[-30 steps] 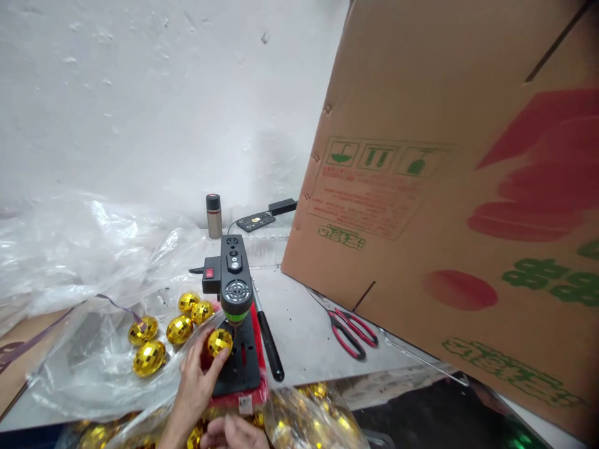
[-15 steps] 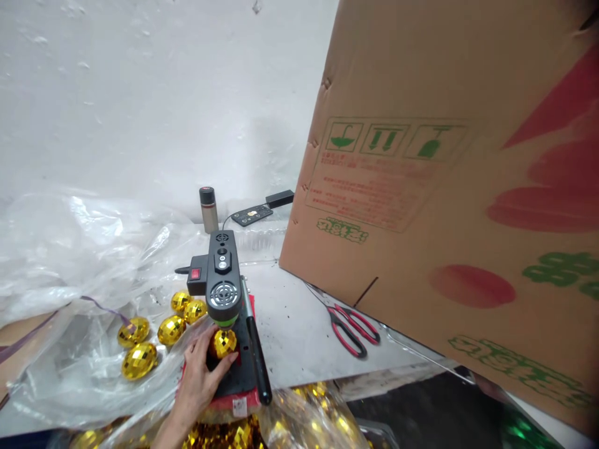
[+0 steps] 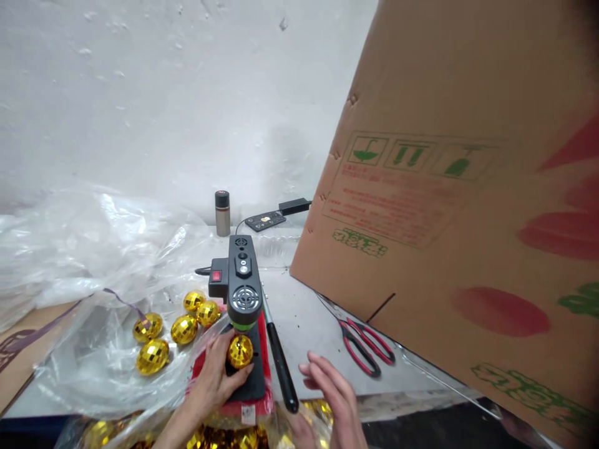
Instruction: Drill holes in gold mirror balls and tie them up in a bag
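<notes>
My left hand grips a gold mirrored ball and holds it on the black base plate under the head of a small black bench machine with a red switch. The machine's black lever handle slants down toward me on its right. My right hand hovers just right of that handle, fingers spread, holding nothing. Several more gold balls lie on clear plastic left of the machine.
A big tilted cardboard box fills the right side. Red-handled scissors lie on the table beside it. A small metal flask and a black charger stand by the white wall. A bag of gold balls sits at the near edge.
My right hand has come up into view beside the lever handle. The left hand still holds the ball under the machine head. The view has shifted slightly.
</notes>
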Motion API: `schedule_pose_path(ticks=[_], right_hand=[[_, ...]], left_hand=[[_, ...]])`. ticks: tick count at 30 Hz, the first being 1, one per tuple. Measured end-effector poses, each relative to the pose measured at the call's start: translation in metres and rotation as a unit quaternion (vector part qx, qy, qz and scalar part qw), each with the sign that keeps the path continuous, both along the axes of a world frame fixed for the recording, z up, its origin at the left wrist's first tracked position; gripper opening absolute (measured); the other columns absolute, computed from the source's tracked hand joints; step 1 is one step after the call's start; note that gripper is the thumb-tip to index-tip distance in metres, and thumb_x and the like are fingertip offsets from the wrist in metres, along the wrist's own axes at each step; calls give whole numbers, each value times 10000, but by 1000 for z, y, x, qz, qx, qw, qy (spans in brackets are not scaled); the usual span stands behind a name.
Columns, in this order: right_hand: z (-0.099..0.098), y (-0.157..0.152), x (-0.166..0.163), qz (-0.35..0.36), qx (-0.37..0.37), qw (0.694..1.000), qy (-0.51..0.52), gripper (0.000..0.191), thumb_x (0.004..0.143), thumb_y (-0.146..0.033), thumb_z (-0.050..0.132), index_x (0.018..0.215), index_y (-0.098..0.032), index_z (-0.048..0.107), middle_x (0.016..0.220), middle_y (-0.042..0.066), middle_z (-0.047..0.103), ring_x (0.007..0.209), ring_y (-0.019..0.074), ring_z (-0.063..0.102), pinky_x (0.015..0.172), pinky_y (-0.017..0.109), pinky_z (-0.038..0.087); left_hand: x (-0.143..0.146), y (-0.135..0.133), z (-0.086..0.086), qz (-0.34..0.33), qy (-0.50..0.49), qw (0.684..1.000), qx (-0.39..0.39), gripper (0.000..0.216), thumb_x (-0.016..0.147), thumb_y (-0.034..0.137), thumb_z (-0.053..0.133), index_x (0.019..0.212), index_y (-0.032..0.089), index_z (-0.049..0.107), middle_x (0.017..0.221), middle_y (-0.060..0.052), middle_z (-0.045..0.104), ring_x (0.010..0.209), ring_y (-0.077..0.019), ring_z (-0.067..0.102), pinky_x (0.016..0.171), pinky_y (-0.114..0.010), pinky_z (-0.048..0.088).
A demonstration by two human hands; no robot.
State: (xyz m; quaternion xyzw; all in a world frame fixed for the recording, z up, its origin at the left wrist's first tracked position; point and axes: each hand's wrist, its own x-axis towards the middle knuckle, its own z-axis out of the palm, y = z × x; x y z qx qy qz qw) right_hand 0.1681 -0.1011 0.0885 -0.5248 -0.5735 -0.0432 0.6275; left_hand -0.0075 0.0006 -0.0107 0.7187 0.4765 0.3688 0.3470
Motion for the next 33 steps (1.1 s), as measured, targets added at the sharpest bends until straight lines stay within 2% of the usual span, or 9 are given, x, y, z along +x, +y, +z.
schedule_pose_path(ticks=[3, 5, 7, 10, 13, 17, 21, 24, 33], right_hand=[[23, 24, -2, 21, 109, 987, -115, 397, 894, -339, 598, 1250, -165, 566, 1126, 138, 650, 1023, 234, 639, 779, 337, 562], [36, 35, -3, 56, 140, 974, -167, 393, 914, -394, 567, 1213, -140, 573, 1054, 136, 667, 965, 215, 649, 761, 319, 547], [46, 41, -5, 75, 127, 971, -186, 331, 935, -410, 534, 1123, -146, 598, 977, 115, 684, 901, 192, 659, 774, 314, 523], [53, 44, -10, 109, 86, 978, -155, 230, 971, -381, 467, 923, -183, 573, 867, 70, 678, 783, 160, 652, 731, 310, 494], [49, 48, -20, 129, 76, 980, -128, 267, 999, -266, 373, 770, -193, 487, 742, 25, 617, 625, 114, 562, 622, 276, 442], [32, 56, -34, 99, 116, 983, -105, 318, 982, -180, 338, 676, -194, 424, 636, -2, 514, 532, 97, 434, 530, 259, 360], [18, 66, -44, 44, 176, 982, -58, 336, 960, -157, 348, 630, -191, 399, 582, -27, 444, 493, 78, 396, 540, 248, 378], [15, 71, -45, 45, 205, 976, -53, 348, 961, -169, 350, 615, -193, 381, 563, -30, 426, 473, 75, 384, 508, 234, 365], [11, 59, -36, 75, 126, 985, -88, 311, 979, -187, 331, 683, -208, 426, 615, -21, 496, 498, 102, 450, 571, 267, 430]], left_hand=[[1, -1, -1, -6, 5, 1000, 1, 568, 790, 427, 654, 1284, 205, 484, 1290, -132, 535, 1206, -338, 449, 1047, -563, 361], [2, -1, -2, -7, 11, 1000, 5, 559, 798, 436, 650, 1279, 206, 484, 1282, -131, 537, 1194, -335, 451, 1036, -555, 368], [3, -2, -2, -9, 17, 1000, 8, 556, 808, 441, 644, 1281, 201, 478, 1273, -133, 538, 1185, -330, 452, 1031, -545, 370], [4, -2, 2, -15, 17, 1000, -3, 544, 801, 426, 649, 1271, 202, 487, 1238, -126, 560, 1156, -327, 465, 1010, -535, 381], [5, -3, 6, -15, 7, 1000, -19, 525, 779, 396, 666, 1238, 195, 509, 1211, -125, 573, 1138, -330, 473, 998, -527, 386], [7, -3, 3, -9, 14, 999, -27, 493, 787, 381, 653, 1209, 168, 511, 1198, -141, 566, 1131, -333, 466, 996, -530, 373], [8, -2, 0, -14, 26, 999, -26, 461, 780, 345, 658, 1179, 164, 515, 1174, -142, 563, 1117, -330, 460, 983, -521, 373], [8, -1, 1, -16, 27, 999, -29, 440, 780, 305, 653, 1176, 171, 515, 1159, -133, 566, 1108, -325, 461, 973, -511, 377], [8, -2, -1, -6, 2, 1000, -24, 468, 752, 284, 681, 1186, 198, 530, 1169, -113, 582, 1109, -317, 487, 985, -490, 394]])
